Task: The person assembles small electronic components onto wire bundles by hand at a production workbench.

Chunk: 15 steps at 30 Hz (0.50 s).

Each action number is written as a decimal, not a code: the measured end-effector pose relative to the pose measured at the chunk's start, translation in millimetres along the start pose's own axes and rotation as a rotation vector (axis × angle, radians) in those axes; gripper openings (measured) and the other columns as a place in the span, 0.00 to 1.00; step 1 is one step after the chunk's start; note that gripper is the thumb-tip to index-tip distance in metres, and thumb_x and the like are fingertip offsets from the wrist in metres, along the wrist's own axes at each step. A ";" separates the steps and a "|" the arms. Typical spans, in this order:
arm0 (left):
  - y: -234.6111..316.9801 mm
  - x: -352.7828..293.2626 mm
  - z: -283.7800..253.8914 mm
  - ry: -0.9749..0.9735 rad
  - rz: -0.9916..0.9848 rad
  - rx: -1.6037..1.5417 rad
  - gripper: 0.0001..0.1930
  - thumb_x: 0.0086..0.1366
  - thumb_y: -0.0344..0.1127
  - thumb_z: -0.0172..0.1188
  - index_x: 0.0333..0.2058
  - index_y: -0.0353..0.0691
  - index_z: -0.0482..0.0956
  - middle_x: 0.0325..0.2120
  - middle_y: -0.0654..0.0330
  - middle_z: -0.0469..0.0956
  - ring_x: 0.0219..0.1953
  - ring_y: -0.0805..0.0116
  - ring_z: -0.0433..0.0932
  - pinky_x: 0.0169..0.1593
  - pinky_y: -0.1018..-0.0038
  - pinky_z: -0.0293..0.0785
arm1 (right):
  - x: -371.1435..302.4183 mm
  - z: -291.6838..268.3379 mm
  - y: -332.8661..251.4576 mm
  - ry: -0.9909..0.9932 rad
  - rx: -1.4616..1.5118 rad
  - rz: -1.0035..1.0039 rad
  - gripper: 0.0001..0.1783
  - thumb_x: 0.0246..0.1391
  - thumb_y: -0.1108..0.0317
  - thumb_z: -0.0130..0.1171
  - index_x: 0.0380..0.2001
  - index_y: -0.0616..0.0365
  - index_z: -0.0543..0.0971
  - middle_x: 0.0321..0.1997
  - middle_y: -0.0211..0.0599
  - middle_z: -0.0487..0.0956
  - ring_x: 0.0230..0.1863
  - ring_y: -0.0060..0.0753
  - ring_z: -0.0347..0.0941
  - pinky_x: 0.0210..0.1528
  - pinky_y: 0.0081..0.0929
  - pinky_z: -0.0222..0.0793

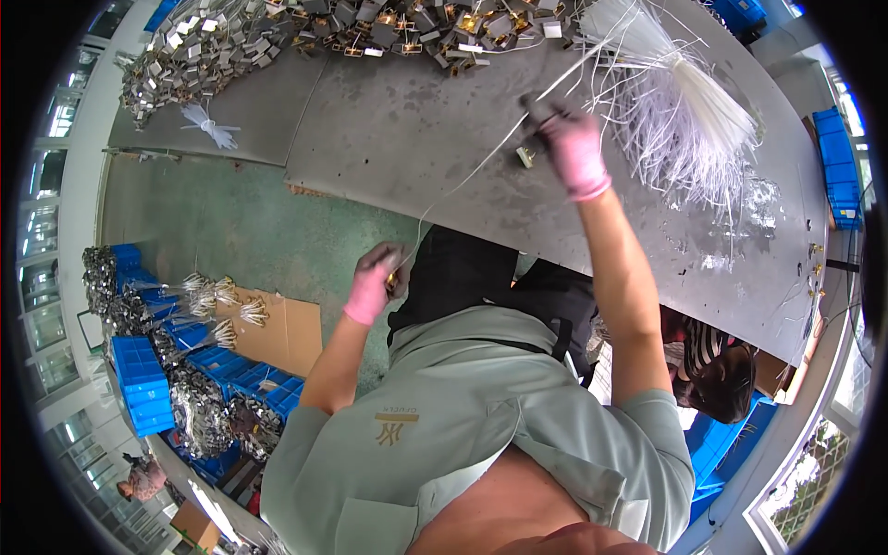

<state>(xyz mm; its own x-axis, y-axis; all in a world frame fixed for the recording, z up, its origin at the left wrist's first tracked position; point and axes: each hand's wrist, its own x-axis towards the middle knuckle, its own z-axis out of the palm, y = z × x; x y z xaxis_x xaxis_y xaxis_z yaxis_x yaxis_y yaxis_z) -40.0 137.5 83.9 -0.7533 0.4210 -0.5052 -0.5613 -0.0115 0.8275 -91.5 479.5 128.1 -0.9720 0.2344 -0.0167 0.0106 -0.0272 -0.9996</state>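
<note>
My left hand (372,282), in a pink glove with a dark palm, is closed in front of my waist. It grips the lower end of a thin white strand (462,181), with a small brass-coloured bit showing at the fingers. The strand runs up to my right hand (571,148), gloved alike and slightly blurred, whose bent fingers close on it above the metal table. Just below those fingers is a small grey and brass part (525,157); whether it is held or lies on the table I cannot tell. A large bundle of white strands (689,111) lies right of that hand.
Heaped grey and brass parts (388,28) line the far side of the metal table (388,129). A small tied white bunch (211,127) lies at left. Blue crates (141,384) and cardboard (289,328) stand on the left floor. Another person (717,370) is close by at right.
</note>
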 end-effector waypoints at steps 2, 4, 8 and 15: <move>8.4 8.0 9.0 -0.002 0.025 -0.020 0.16 0.65 0.42 0.49 0.40 0.33 0.75 0.15 0.62 0.68 0.11 0.75 0.61 0.16 0.79 0.54 | -7.8 9.8 -47.5 0.034 -0.089 0.134 0.13 0.57 0.63 0.59 0.36 0.64 0.80 0.20 0.30 0.76 0.20 0.19 0.71 0.24 0.17 0.65; 20.1 27.4 29.1 -0.028 0.093 -0.113 0.19 0.65 0.42 0.48 0.46 0.34 0.74 0.18 0.62 0.70 0.11 0.74 0.62 0.16 0.78 0.56 | -23.5 32.3 -11.2 -0.091 -0.143 0.059 0.13 0.56 0.63 0.60 0.31 0.65 0.79 0.19 0.30 0.75 0.18 0.19 0.70 0.20 0.19 0.65; 41.7 58.1 67.3 -0.094 0.034 -0.226 0.18 0.65 0.42 0.53 0.49 0.38 0.74 0.22 0.65 0.71 0.15 0.77 0.64 0.17 0.79 0.58 | -52.5 67.8 -7.1 -0.127 0.127 0.239 0.13 0.57 0.62 0.59 0.28 0.62 0.77 0.19 0.30 0.76 0.17 0.19 0.70 0.20 0.18 0.65; 64.3 134.3 120.1 -0.073 0.396 0.158 0.25 0.63 0.46 0.58 0.53 0.37 0.71 0.32 0.61 0.71 0.32 0.72 0.70 0.35 0.74 0.68 | 17.8 -32.8 7.8 0.140 -0.740 -0.048 0.24 0.58 0.52 0.56 0.43 0.66 0.78 0.29 0.44 0.82 0.30 0.37 0.79 0.36 0.30 0.73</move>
<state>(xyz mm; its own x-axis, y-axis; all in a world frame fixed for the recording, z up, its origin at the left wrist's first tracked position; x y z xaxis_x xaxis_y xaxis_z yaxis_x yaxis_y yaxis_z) -136.1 302.3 98.7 -0.8709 0.4749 -0.1269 -0.1698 -0.0484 0.9843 -101.0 515.3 119.2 -0.9368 0.3419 0.0737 0.1724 0.6347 -0.7533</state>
